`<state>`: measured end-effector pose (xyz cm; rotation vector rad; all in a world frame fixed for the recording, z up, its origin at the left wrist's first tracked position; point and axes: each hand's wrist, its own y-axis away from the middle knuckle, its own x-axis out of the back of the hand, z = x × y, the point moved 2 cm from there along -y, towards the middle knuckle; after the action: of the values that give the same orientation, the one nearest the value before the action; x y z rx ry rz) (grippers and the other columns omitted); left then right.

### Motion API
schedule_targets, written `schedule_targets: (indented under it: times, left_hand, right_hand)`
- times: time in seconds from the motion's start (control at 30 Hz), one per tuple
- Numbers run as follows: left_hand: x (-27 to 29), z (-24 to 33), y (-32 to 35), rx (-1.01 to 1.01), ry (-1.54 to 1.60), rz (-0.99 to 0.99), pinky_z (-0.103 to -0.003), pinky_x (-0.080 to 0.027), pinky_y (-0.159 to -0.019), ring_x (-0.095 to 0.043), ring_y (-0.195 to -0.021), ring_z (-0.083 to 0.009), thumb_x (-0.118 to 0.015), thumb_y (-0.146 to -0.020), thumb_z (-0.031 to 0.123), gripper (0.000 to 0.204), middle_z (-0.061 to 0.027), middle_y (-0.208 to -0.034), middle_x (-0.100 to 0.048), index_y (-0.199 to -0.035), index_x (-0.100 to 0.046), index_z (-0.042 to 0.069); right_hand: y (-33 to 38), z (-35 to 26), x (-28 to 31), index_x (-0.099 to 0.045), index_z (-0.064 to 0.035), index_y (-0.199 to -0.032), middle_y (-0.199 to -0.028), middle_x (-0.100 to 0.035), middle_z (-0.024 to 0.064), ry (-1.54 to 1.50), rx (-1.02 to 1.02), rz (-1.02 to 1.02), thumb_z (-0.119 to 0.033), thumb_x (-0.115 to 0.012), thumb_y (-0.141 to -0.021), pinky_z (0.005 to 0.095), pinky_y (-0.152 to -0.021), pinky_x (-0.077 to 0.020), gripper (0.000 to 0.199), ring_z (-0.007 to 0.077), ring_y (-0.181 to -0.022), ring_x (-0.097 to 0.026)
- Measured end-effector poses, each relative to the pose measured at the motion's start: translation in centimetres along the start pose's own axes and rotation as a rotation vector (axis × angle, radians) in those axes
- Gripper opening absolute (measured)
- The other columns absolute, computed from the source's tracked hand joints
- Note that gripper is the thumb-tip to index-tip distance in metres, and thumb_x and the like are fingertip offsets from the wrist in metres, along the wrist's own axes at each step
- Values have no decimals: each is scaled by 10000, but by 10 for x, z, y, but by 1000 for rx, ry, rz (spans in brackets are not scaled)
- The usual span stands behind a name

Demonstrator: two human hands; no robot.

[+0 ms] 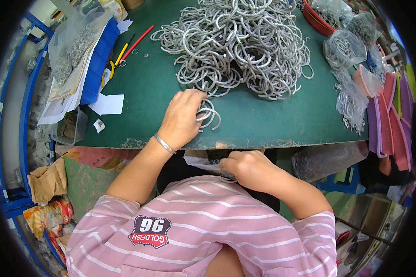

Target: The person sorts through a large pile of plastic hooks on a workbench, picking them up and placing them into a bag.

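L hand (182, 117) on green table (272, 115), fingers curled down onto a small bunch of silver rings (209, 115), gripping them at near edge of the big ring pile (238, 44). Metal bangle (164, 144) on L wrist. R hand (247, 168) below table edge, over lap, closed around a few rings beside a clear plastic bag (198, 159). Bagged rings (344, 46) at R; red pen (137, 42) and blue bin (99, 60) at L.

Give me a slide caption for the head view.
Left hand gathers silver bangles beside a heap on a green table.
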<state>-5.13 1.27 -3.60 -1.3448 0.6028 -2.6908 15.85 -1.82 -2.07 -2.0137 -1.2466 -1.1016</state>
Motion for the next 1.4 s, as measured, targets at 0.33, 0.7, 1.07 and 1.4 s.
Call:
schedule_targets:
  times: [0.33, 0.7, 1.07, 1.4]
  left_hand:
    - [12, -7, 1, 236, 503, -44, -291, -516, -819, -623, -980, -198, -667, -763, -62, 250, -104, -1142, -601, -1001, -627, 3]
    - [27, -27, 6, 173, 203, 219, -319, -526, -729, -639, -880, -269, -576, -757, -113, 317, -134, -1045, -602, -1043, -609, 19]
    - [20, 2, 21, 63, -89, 53, -468, -369, -1001, -436, -1191, -412, -844, -610, 400, 745, -243, -1308, -429, -1201, -549, 56]
    - [21, -18, 20, -110, 14, 67, -432, -460, -907, -571, -1060, -375, -746, -633, 61, 307, -194, -1145, -602, -921, -640, 50]
  right_hand:
    - [-2, 19, -19, -637, 11, -948, -872, -648, 165, -2, -112, 53, -39, -609, -783, 398, -628, -531, 175, 337, -712, -640]
    - [-87, 67, 18, -555, -9, -907, -730, -619, 139, 414, -317, 574, -23, -544, -758, 409, -530, -539, 150, 328, -610, -653]
    - [-93, 40, 68, -543, -80, -684, -701, -585, 87, 624, -79, 621, -64, -592, -719, 347, -549, -517, 62, 246, -620, -603]
    - [-88, 51, 47, -559, -60, -853, -837, -520, 100, 534, -178, 434, -15, -570, -762, 378, -589, -541, 102, 282, -718, -629]
